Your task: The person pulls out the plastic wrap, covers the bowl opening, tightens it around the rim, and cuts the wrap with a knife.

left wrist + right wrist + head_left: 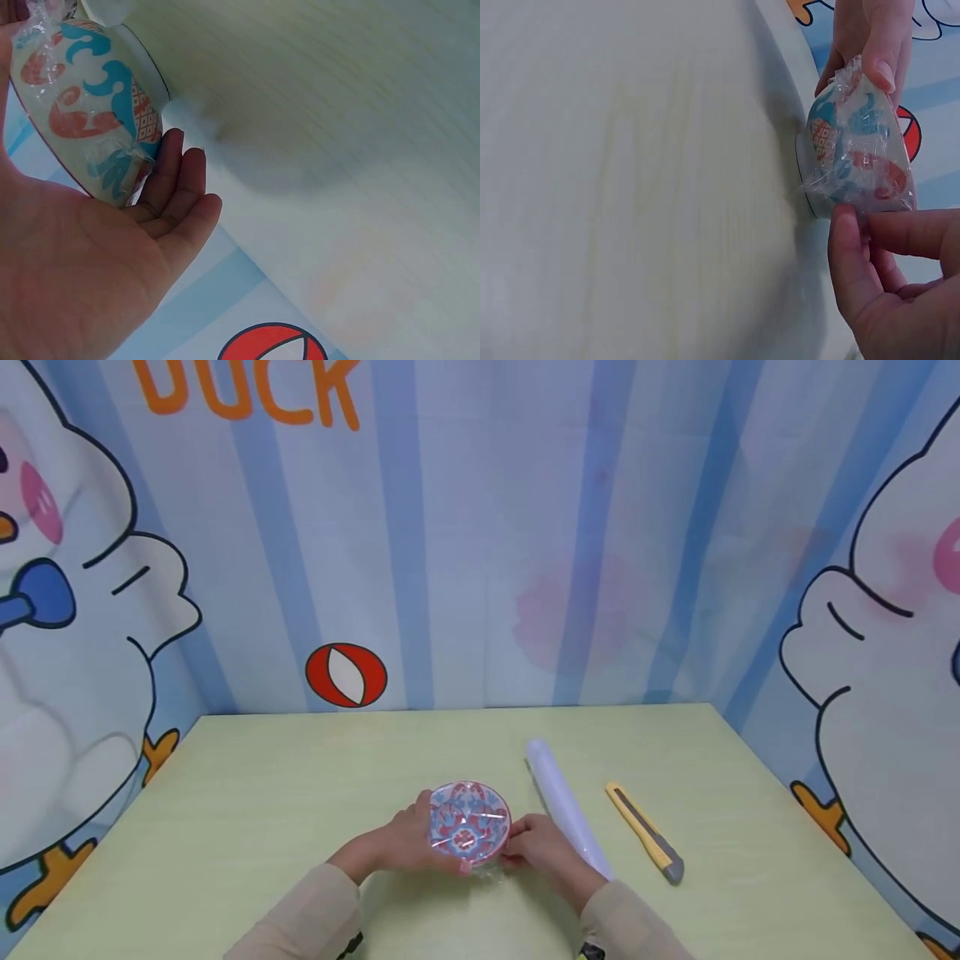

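Observation:
A small bowl [469, 823] with a red and blue pattern stands near the middle of the table. Clear cling film [864, 159] stretches over its top and lies creased against its outer wall. My left hand [407, 840] grips the bowl from the left, the thumb at its near side and the fingers round the wall. At the right side, my right hand [546, 855] pinches the film's edge between thumb and forefinger, close to the wall, as the right wrist view shows. The bowl's far side is hidden in both wrist views.
A pale, translucent roll [564, 800] lies slantwise just right of my right hand, its near end partly behind the wrist. Further right is a yellow and grey utility knife [647, 833]. Behind the light green table [315, 760] hangs a striped cartoon backdrop [480, 543].

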A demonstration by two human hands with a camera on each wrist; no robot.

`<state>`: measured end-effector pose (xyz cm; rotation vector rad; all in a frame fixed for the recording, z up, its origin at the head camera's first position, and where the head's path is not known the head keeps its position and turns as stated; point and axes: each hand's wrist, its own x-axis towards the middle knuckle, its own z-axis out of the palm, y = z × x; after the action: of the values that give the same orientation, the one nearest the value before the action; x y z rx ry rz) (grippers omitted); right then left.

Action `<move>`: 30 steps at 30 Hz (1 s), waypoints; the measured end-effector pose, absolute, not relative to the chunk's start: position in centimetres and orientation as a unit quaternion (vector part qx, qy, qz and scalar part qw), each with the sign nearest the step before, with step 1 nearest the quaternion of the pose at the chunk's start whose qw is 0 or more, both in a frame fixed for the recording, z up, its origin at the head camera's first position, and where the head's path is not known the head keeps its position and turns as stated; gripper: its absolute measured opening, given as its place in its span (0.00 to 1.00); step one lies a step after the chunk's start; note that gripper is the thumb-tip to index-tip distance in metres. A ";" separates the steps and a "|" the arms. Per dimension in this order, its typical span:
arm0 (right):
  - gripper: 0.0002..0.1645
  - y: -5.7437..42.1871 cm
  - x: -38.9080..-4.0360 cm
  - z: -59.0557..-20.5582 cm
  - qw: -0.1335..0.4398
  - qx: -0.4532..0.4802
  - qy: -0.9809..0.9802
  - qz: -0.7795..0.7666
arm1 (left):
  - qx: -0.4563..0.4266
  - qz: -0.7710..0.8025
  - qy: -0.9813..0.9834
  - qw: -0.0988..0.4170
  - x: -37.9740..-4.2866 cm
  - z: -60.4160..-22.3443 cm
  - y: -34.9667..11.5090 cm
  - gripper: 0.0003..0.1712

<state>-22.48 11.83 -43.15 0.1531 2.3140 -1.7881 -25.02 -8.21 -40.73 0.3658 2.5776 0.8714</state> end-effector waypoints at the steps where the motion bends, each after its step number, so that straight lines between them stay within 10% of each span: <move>1: 0.11 11.8 -22.3 -43.1 0.106 0.059 0.783 -0.611 | 0.131 0.311 0.920 0.196 -25.0 -40.8 -8.2 0.68; 11: 0.43 10.2 -20.5 -43.1 0.087 0.019 0.801 -0.592 | 0.133 0.314 0.920 0.196 -25.0 -40.6 -8.3 0.69; 21: 0.18 10.9 -21.1 -43.6 0.045 0.021 0.844 -0.534 | 0.131 0.317 0.918 0.199 -24.8 -40.8 -8.1 0.69; 30: 0.16 12.0 -21.1 -43.6 0.069 -0.024 0.914 -0.400 | 0.132 0.301 0.921 0.208 -25.0 -40.4 -8.1 0.69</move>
<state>-21.15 12.04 -43.63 -0.0718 2.7504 -1.2034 -24.98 -8.08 -40.39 0.3680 2.5644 0.8384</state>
